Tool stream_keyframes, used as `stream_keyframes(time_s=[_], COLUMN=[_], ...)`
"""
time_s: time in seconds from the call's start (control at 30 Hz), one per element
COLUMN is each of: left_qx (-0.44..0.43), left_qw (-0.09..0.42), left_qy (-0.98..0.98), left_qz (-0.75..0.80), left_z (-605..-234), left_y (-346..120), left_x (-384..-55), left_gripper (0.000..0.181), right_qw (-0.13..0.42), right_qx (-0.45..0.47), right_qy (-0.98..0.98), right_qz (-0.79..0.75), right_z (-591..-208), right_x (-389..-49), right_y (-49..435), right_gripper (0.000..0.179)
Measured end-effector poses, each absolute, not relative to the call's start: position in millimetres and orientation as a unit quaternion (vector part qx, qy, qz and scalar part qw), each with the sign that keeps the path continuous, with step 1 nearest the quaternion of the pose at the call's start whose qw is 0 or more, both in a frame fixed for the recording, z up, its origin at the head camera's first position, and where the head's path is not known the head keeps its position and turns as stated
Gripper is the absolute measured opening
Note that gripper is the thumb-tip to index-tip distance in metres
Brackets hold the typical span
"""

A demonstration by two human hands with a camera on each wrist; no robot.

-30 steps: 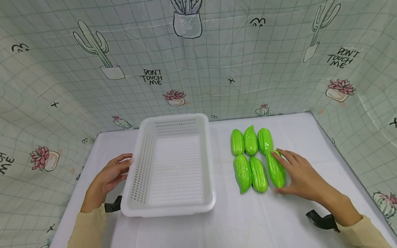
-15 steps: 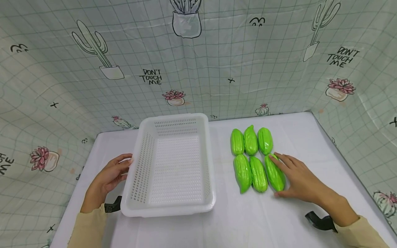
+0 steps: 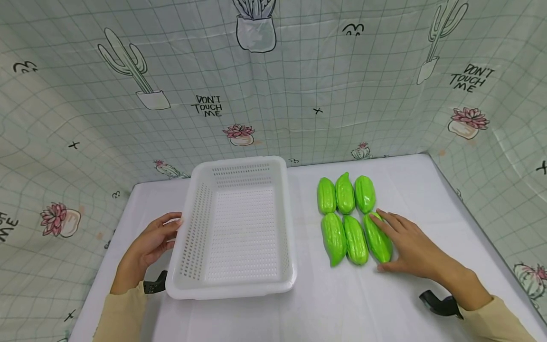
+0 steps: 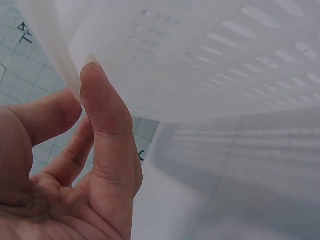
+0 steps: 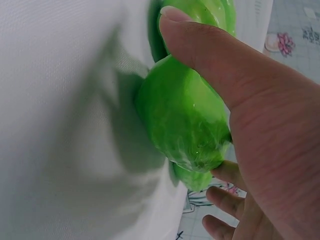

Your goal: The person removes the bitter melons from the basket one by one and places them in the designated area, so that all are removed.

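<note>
My left hand (image 3: 154, 242) pinches the left rim of a white plastic basket (image 3: 232, 290) between thumb and index finger, as the left wrist view shows with the basket's slotted wall (image 4: 225, 45). The basket lies with its opening upward. My right hand (image 3: 416, 247) arches loosely over the near right one of several glossy, bright green ribbed gourds (image 3: 378, 240). In the right wrist view its thumb (image 5: 210, 50) stretches across in front of the gourds, and a fingertip (image 5: 225, 172) sits right at the gourd's side (image 5: 185, 115). The gourds lie in two rows.
A white cloth (image 3: 320, 308) covers the table under basket and gourds. Behind and at both sides hangs a grid-patterned curtain (image 3: 290, 85) printed with cacti. Black camera mounts are on both wrists, the right one (image 3: 440, 304) close over the cloth.
The near right gourd has shifted slightly toward me and left, settling in line with its row, and my right hand followed with its fingers loosening around it. The left hand stays on the basket.
</note>
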State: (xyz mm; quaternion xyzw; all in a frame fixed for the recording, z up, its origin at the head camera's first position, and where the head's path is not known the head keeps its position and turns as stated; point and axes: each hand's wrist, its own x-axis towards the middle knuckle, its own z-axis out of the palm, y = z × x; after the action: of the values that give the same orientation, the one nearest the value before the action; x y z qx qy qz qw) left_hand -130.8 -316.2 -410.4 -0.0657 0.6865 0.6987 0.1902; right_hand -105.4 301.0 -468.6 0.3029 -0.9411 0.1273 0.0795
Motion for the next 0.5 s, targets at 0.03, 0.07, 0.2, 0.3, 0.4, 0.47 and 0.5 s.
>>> stream_keyframes(time_s=[0.03, 0.07, 0.2, 0.3, 0.4, 0.47, 0.5], left_qx=[-0.065, -0.065, -0.066, -0.07, -0.071, -0.072, -0.073], left_qw=[0.191, 0.191, 0.189, 0.187, 0.188, 0.188, 0.188], left_qy=[0.687, 0.687, 0.69, 0.691, 0.692, 0.693, 0.693], left_qz=[0.699, 0.698, 0.696, 0.695, 0.693, 0.693, 0.693], left_z=[-410.4, -410.3, -410.0, -409.9, -409.4, -409.3, -409.3], left_y=[-316.5, -316.4, -316.0, -315.7, -315.5, -315.6, -315.6], left_x=[-130.9, -130.9, -130.8, -130.6, -130.4, -130.3, -130.4], left_gripper=[0.014, 0.014, 0.016, 0.017, 0.017, 0.017, 0.017], right_qw=[0.079, 0.08, 0.081, 0.081, 0.082, 0.084, 0.084], right_qx=[0.304, 0.305, 0.308, 0.311, 0.311, 0.312, 0.312], right_qy=[-0.941, -0.94, -0.938, -0.936, -0.936, -0.936, -0.935], right_qz=[0.129, 0.13, 0.139, 0.142, 0.144, 0.143, 0.143], right_z=[-468.8, -468.8, -469.1, -470.1, -471.0, -471.7, -472.0], right_x=[-105.3, -105.3, -104.6, -104.5, -104.4, -104.5, -104.5], right_y=[300.9, 300.6, 299.2, 298.3, 297.6, 297.2, 297.0], right_gripper=[0.125, 0.124, 0.122, 0.122, 0.122, 0.122, 0.122])
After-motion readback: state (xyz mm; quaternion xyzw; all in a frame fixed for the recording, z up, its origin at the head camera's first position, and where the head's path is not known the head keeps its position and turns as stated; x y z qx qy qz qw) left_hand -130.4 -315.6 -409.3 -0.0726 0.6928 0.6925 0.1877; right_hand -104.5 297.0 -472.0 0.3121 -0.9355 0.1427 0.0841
